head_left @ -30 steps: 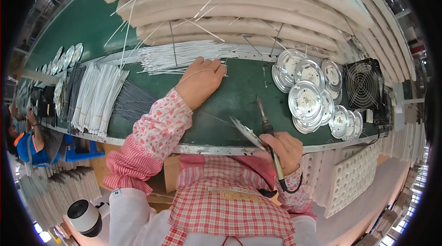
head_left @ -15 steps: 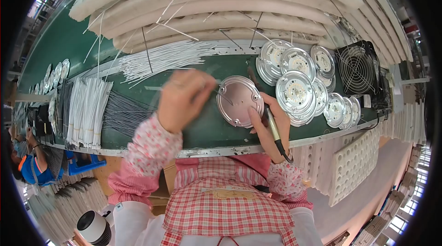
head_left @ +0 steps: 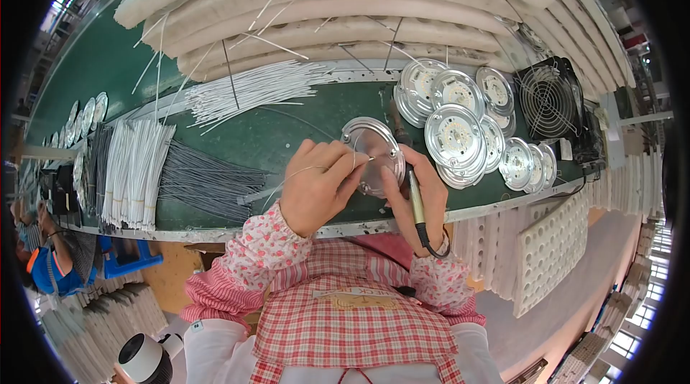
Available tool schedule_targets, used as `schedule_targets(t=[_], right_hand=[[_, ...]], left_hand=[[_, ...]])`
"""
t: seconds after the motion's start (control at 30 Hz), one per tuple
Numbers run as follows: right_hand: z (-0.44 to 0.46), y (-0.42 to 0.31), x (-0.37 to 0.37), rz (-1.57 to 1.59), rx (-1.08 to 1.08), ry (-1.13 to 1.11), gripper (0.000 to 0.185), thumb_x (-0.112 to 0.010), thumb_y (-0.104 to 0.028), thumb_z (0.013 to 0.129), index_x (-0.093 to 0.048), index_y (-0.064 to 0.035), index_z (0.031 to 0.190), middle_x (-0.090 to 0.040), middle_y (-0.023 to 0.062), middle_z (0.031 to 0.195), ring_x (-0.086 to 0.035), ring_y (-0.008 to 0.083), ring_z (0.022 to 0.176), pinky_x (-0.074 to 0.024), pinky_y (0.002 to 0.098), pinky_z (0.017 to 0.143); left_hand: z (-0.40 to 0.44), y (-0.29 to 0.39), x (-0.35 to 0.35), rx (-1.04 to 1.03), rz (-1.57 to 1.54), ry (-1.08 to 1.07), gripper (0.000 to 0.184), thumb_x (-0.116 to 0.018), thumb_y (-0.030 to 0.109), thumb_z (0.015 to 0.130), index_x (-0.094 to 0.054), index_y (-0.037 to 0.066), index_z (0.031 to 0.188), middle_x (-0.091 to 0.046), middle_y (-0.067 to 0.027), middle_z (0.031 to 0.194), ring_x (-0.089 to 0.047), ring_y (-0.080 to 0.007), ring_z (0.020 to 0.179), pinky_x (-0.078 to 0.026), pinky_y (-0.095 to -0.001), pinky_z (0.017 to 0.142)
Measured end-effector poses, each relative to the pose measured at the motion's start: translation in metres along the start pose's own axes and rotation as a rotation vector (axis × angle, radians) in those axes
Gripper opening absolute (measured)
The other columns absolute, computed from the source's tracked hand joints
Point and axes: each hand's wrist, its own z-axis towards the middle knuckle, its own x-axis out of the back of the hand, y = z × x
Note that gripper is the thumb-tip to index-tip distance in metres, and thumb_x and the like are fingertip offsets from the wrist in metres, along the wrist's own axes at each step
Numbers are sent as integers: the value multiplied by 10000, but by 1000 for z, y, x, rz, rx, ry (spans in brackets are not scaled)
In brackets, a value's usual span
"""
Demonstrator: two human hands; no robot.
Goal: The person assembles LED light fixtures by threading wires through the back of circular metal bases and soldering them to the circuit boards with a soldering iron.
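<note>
While the right hand [head_left: 425, 193] is closed around a soldering iron [head_left: 416, 201] and the edge of a round metal plate [head_left: 374, 141], the left hand [head_left: 314, 186] pinches a thin wire [head_left: 300, 170] against or just above that plate, between the hands. Stacked discs [head_left: 456, 136] lie right of both hands on the counter [head_left: 352, 100]; grey wires [head_left: 208, 176] lie left.

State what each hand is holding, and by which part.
The left hand pinches a thin wire, apparently near one end. The right hand grips a metal disc by its edge, thumb on its face, and a soldering iron by the handle.
</note>
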Motion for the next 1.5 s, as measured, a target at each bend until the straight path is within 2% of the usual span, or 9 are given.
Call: schedule_targets(t=[0.23, 0.53, 0.73, 0.87, 0.97, 1.07, 1.2, 1.37, 1.5], right_hand=[[-13, -29, -7, -223, 270, 12, 468, -837, -159, 786, -640, -103, 1207, -590, 92, 877, -607, 247, 655, -514, 344, 584], [36, 22, 6, 39, 299, -479, 1210, -991, -254, 548, -309, -45, 1525, -460, 165, 1415, -493, 293, 1299, -406, 378, 1080], [22, 16, -8, -51, 219, -274, 1158, -967, -235, 579, -318, -37, 1517, -507, 181, 1345, -525, 329, 1228, -433, 399, 1040], [5, 6, -22, -214, 267, -141, 1066, -920, -296, 628, -362, -31, 1497, -517, 206, 1298, -510, 395, 1159, -440, 454, 991], [4, 5, -12, -254, 283, -188, 1018, -896, -279, 657, -372, -36, 1496, -532, 190, 1276, -521, 377, 1143, -451, 449, 949], [-3, 16, -12, -482, 295, -169, 998, -879, -250, 674, -363, -56, 1507, -546, 173, 1266, -531, 354, 1122, -454, 435, 903], [-5, 12, -13, -524, 372, -74, 762, -864, -236, 691, -539, -67, 1359, -599, 141, 1133, -577, 311, 995, -470, 398, 776], [-3, 12, 24, -135, 390, -178, 239, -750, -115, 793, -706, -49, 1018, -621, 76, 742, -587, 245, 640, -450, 356, 550], [4, 16, 31, 15, 369, -279, 190, -649, -34, 805, -709, -37, 985, -630, 79, 680, -547, 243, 524, -436, 351, 494]], left_hand=[[-10, 1, 3, 103, -173, -79, 209, -711, 4, 776, -690, 72, 973, -645, -50, 877, -598, -248, 754, -417, -350, 690], [-12, -27, 7, 476, -618, -211, 166, -671, -32, 849, -700, -3, 1010, -640, -86, 846, -614, -154, 767, -465, -277, 666], [-17, -5, 2, 931, -893, 45, 239, -730, 201, 888, -691, -31, 934, -664, -117, 789, -631, -148, 727, -474, -276, 704], [-6, 1, 2, 702, -210, -117, 378, -818, 333, 778, -682, -12, 856, -656, -134, 651, -633, -303, 586, -494, -354, 716], [-3, -9, -3, 838, -374, -184, 388, -833, 339, 750, -671, -6, 829, -650, -120, 730, -618, -303, 671, -457, -384, 728], [7, -8, 0, 279, 311, 61, 242, -781, 230, 820, -664, 18, 805, -655, -115, 930, -597, -262, 838, -438, -371, 779], [-14, -26, 21, 235, -210, -259, 195, -621, 151, 926, -664, 31, 779, -594, -80, 950, -541, -277, 869, -381, -407, 800], [-22, -40, 19, 135, -231, -332, 233, -619, 147, 904, -658, 41, 700, -567, -64, 929, -531, -259, 884, -378, -407, 791], [-21, -41, 15, 118, -223, -333, 210, -629, 134, 884, -680, 44, 702, -557, -69, 932, -517, -250, 875, -363, -393, 784]])
